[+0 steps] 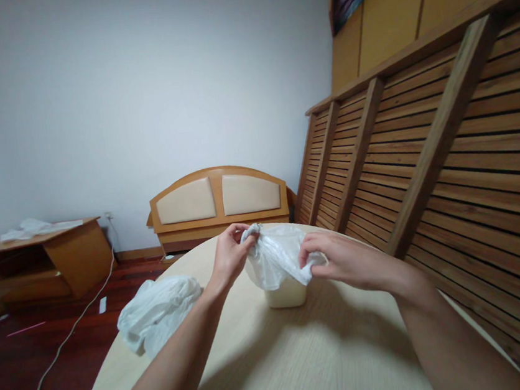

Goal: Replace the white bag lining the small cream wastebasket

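Note:
A small cream bin (287,293) stands on a round pale wooden table (280,368). A thin white plastic bag (274,257) lies draped over the bin's top. My left hand (229,256) pinches the bag's bunched upper corner on the left side. My right hand (338,262) pinches the bag's edge on the right side, just beside the bin's rim. Both hands have their fingers closed on the plastic. A second crumpled white plastic bag (158,313) lies on the table's left edge, beside my left forearm.
A slatted wooden bed frame (447,155) leans against the wall close on the right. A padded wooden headboard (219,206) stands on the floor beyond the table. At far left is a low wooden cabinet (46,260) with white cloth on it. A white cable (70,339) runs across the dark floor.

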Action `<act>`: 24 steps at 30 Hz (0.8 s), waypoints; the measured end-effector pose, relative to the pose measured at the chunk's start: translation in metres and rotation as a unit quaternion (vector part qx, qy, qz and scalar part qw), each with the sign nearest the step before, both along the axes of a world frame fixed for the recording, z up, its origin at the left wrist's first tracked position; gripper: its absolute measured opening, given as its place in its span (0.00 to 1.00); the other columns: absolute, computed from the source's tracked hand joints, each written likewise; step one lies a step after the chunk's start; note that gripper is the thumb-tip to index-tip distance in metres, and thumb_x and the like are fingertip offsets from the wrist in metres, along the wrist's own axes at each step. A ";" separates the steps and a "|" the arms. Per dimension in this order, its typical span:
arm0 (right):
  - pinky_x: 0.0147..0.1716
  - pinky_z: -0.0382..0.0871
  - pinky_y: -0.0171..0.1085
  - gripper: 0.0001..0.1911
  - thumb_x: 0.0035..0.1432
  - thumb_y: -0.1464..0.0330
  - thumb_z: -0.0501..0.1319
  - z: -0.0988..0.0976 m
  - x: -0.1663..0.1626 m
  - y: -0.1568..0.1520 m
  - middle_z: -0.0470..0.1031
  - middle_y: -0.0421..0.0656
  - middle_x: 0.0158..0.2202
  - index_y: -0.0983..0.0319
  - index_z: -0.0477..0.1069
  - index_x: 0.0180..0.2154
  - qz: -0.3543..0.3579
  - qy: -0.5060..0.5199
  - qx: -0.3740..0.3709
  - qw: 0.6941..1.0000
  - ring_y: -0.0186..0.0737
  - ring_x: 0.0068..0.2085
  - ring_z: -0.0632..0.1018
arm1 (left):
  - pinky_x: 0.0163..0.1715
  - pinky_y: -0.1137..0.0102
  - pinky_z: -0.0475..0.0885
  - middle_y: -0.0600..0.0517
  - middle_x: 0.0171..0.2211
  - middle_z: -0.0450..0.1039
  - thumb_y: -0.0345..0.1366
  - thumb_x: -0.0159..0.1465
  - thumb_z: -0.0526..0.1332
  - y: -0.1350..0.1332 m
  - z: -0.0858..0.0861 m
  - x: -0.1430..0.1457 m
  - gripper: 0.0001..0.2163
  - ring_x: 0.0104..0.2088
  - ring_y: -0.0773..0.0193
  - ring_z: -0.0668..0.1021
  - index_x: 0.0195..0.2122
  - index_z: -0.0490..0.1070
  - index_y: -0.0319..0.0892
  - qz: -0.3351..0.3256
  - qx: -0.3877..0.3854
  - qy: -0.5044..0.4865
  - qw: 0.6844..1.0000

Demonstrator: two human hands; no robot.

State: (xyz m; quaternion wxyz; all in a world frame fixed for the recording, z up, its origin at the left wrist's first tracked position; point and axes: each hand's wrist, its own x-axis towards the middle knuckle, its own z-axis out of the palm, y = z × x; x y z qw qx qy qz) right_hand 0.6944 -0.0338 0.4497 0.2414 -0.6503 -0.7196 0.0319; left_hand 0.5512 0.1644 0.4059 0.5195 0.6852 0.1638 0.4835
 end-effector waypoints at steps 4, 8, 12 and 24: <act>0.34 0.65 0.34 0.05 0.59 0.69 0.61 0.004 -0.005 0.004 0.78 0.39 0.32 0.59 0.76 0.34 -0.005 0.040 0.009 0.999 0.38 0.34 0.76 | 0.29 0.74 0.70 0.51 0.28 0.78 0.43 0.50 0.71 -0.008 0.004 0.000 0.15 0.29 0.65 0.77 0.32 0.73 0.38 -0.032 0.023 -0.010 0.999; 0.33 0.66 0.33 0.08 0.59 0.64 0.64 0.001 -0.011 0.007 0.78 0.39 0.33 0.58 0.75 0.41 -0.029 0.073 0.052 0.996 0.38 0.33 0.77 | 0.31 0.73 0.71 0.49 0.31 0.79 0.41 0.53 0.69 -0.022 0.007 -0.004 0.12 0.32 0.63 0.78 0.33 0.74 0.39 -0.069 0.069 0.014 0.995; 0.36 0.68 0.34 0.24 0.57 0.66 0.66 -0.002 -0.015 0.012 0.80 0.40 0.36 0.55 0.68 0.55 -0.038 0.100 0.079 0.991 0.39 0.36 0.80 | 0.35 0.72 0.73 0.48 0.35 0.80 0.39 0.56 0.68 -0.036 0.009 -0.007 0.09 0.36 0.62 0.79 0.34 0.75 0.39 -0.113 0.110 0.034 0.987; 0.34 0.66 0.35 0.05 0.58 0.69 0.63 -0.003 -0.014 0.020 0.80 0.41 0.33 0.59 0.78 0.35 -0.132 0.013 0.147 0.980 0.41 0.35 0.78 | 0.43 0.67 0.75 0.43 0.48 0.75 0.38 0.63 0.65 -0.044 0.010 -0.013 0.11 0.48 0.56 0.77 0.45 0.76 0.40 -0.163 0.242 0.049 0.955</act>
